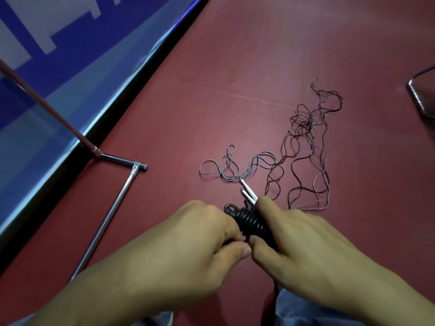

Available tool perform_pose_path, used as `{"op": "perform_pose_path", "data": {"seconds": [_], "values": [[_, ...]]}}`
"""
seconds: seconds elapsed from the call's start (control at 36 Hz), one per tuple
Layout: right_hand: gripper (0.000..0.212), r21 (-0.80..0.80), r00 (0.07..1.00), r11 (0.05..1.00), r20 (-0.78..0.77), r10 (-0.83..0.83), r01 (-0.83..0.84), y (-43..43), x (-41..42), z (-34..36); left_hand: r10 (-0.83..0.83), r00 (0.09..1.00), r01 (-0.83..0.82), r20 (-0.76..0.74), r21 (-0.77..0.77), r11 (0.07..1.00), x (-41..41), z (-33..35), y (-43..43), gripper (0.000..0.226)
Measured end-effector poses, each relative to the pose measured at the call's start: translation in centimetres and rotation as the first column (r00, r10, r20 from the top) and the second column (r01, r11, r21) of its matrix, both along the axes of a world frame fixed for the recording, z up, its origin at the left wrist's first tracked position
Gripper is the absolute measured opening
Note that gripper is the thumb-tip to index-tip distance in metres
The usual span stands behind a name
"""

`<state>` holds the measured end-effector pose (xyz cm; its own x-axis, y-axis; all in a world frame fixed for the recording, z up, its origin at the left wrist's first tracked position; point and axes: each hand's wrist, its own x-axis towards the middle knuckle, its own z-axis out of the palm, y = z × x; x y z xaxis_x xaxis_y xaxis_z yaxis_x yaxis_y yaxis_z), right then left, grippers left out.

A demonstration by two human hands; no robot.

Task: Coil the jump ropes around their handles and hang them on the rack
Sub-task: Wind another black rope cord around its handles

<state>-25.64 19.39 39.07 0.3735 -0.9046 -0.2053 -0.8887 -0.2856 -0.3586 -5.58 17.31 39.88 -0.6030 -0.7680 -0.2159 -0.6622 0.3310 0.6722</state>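
A black jump rope [251, 222] is coiled tightly around its handles, and both my hands hold this bundle low in the middle of the view. My left hand [202, 236] grips its left end, thumb and fingers curled round it. My right hand [289, 234] grips the right end, the forefinger lying along the top. On the dark red floor beyond lie tangled thin ropes [303, 158], grey and dark, with slim white handles [247, 191] just past my fingers. The chrome rack [115, 203] stands at the left; only its base tubes and a slanted pole show.
A blue and white banner [58, 67] with a black lower edge runs along the left. A dark metal-framed object [423, 95] pokes in at the right edge. Blue fabric [296, 309] shows at the bottom between my forearms.
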Motion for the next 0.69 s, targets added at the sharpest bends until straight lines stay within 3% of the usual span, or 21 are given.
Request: {"op": "perform_pose_path", "data": {"seconds": [0.14, 0.36, 0.58, 0.69], "values": [[0.031, 0.012, 0.993, 0.999, 0.113, -0.045, 0.044, -0.5, -0.1, -0.3, 0.008, 1.000, -0.008, 0.009, -0.010, 1.000, 0.5, 0.2, -0.5, 0.038], [0.028, 0.042, 0.983, 0.997, 0.170, -0.064, 0.057, -0.8, -0.5, -0.2, -0.017, 1.000, 0.017, -0.010, -0.016, 1.000, 1.1, 0.8, -1.2, 0.035], [0.032, 0.091, 0.998, 0.994, 0.032, 0.051, -0.053, 0.2, 0.4, -0.1, 0.013, 0.997, -0.019, -0.082, -0.073, 0.997, 1.5, 1.0, -1.7, 0.027], [0.043, 0.097, 0.997, 0.993, 0.043, 0.066, -0.069, 0.4, 0.6, 0.0, 0.147, 0.977, -0.136, -0.153, 0.085, 0.987, 1.4, 1.3, -2.2, 0.015]]}}
